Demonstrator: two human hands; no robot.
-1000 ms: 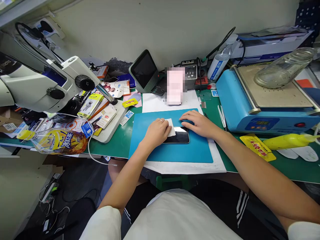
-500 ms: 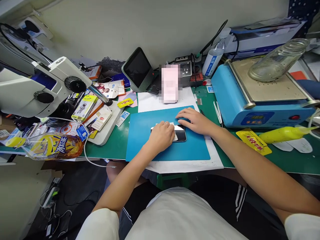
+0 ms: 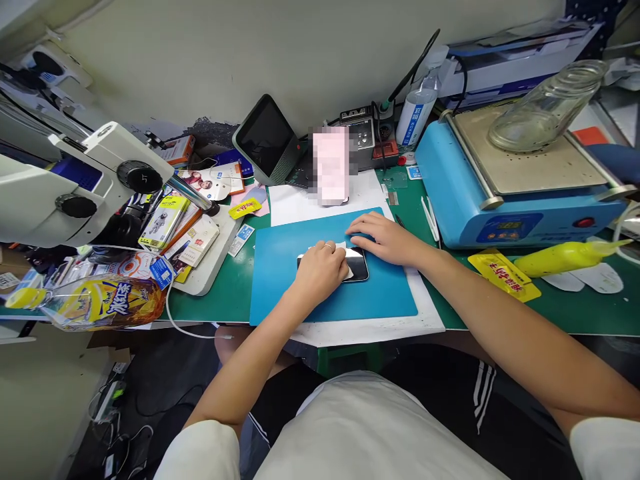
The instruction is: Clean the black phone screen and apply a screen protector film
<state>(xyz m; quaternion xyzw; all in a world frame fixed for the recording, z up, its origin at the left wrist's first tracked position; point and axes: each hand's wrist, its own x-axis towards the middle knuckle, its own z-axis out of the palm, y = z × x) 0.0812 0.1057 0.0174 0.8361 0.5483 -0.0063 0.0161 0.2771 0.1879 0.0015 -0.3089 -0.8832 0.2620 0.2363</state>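
A phone (image 3: 359, 265) with a dark, shiny face lies flat on the blue mat (image 3: 285, 293). Over its middle, my left hand (image 3: 321, 268) is closed on a white cloth or wipe (image 3: 349, 253) and presses it against the phone; a ring shows on one finger. My right hand (image 3: 375, 235) rests at the phone's upper right edge, fingers spread and curved, with nothing visible in it. The left end of the phone is mostly covered by my left hand. Behind the mat stands a pink, blurred-out phone-like object (image 3: 333, 167).
A microscope (image 3: 115, 167), a stack of boxes and a drink bottle (image 3: 110, 300) crowd the left. On the right are a blue heating plate (image 3: 500, 220) with a glass jar (image 3: 547, 110), tweezers (image 3: 431, 219) and a yellow squeeze bottle (image 3: 560, 260). A screen device (image 3: 270, 137) stands behind.
The camera view has shifted slightly. My left hand remains on the cloth over the phone, and my right hand stays by its upper edge with little visible movement.
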